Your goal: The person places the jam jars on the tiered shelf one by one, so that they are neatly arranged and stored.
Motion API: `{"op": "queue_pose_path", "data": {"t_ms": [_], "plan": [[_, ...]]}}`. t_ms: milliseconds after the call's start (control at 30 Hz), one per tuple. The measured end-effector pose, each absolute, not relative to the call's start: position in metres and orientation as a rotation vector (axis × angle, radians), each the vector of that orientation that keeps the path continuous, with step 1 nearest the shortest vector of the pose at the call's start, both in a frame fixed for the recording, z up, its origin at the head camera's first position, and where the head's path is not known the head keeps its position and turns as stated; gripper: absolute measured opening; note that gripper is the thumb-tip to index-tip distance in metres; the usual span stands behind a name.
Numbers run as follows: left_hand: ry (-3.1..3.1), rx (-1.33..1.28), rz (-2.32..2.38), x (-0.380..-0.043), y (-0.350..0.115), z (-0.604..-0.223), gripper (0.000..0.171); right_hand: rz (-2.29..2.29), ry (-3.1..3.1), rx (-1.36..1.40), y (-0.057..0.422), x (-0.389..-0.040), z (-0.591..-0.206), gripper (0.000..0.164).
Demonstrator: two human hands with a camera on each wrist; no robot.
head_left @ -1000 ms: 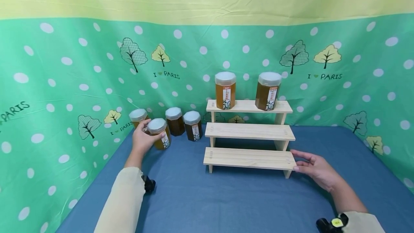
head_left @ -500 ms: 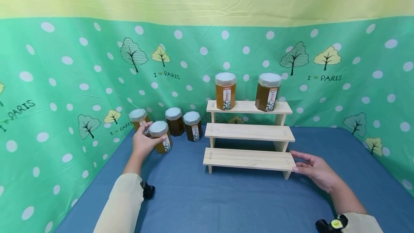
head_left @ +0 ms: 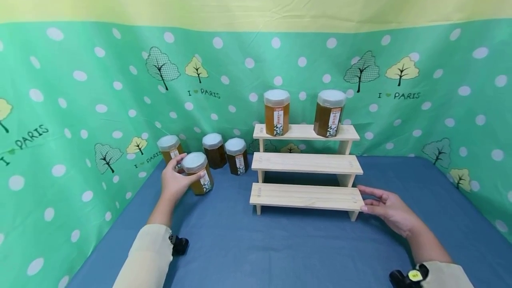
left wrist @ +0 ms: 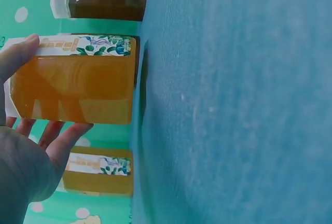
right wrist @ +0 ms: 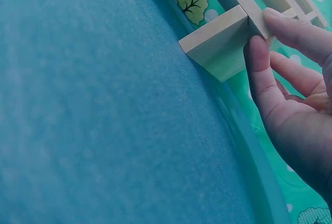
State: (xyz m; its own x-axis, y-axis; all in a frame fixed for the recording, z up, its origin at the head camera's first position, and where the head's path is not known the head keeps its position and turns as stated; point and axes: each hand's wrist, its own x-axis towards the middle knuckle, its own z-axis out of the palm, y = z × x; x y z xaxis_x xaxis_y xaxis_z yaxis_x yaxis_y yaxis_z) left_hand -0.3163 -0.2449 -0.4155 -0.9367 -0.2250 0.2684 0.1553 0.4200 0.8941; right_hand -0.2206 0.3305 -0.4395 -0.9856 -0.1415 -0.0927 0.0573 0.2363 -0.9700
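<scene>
Currently, from my end, the left hand (head_left: pixel 174 185) has fingers clamped round a white-lidded amber jar (left wrist: pixel 72 90), left of the three-tier wooden stand (head_left: pixel 306 162); the right hand (head_left: pixel 387 211) pinches its lowest step (head_left: pixel 306 196).

The left hand (left wrist: pixel 28 159) grips 1 amber jar (left wrist: pixel 78 89), thumb (left wrist: pixel 18 54) at its leaf-printed label (left wrist: pixel 104 46), fingers (left wrist: pixel 63 143) along the opposite side. 1 darker jar (left wrist: pixel 109 0) and a 2nd amber jar (left wrist: pixel 98 183) flank it. Blue surface (left wrist: pixel 233 105) fills the view's right; white-dotted green cloth (left wrist: pixel 31 24) shows behind.
</scene>
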Motion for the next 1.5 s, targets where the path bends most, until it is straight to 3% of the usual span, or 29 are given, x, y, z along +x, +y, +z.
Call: {"op": "queue_pose_path", "data": {"t_ms": [1500], "plan": [[-2.353,-0.103,-1.446,-0.267,-0.210,-0.392,0.081,-1.854,2.354,-0.052,0.328,-0.220,-0.439,0.081]]}}
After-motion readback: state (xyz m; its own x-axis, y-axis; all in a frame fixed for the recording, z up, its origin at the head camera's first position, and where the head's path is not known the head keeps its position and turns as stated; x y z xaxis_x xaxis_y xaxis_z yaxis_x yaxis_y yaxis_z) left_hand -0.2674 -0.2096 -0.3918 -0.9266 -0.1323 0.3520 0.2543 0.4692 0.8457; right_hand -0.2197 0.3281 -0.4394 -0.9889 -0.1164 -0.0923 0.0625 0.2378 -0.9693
